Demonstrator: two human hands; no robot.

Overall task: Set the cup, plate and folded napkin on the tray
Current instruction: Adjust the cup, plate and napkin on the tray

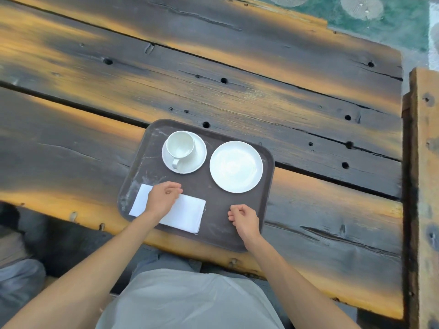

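Observation:
A dark brown tray (213, 184) lies on the wooden table near its front edge. On its far left a white cup (181, 146) stands on a white saucer (198, 160), handle towards me. A white plate (236, 166) sits on the tray's far right. A folded white napkin (184, 213) lies flat on the near left of the tray. My left hand (164, 197) hovers over or rests on the napkin, fingers loosely curled, hiding its middle. My right hand (243, 218) is over the bare near right of the tray, fingers loosely curled, holding nothing.
The table (237, 91) is made of dark, weathered planks with gaps and holes. A wooden post (424, 162) stands at the right edge. Green floor (380, 24) shows beyond the far right corner. My lap is below the front edge.

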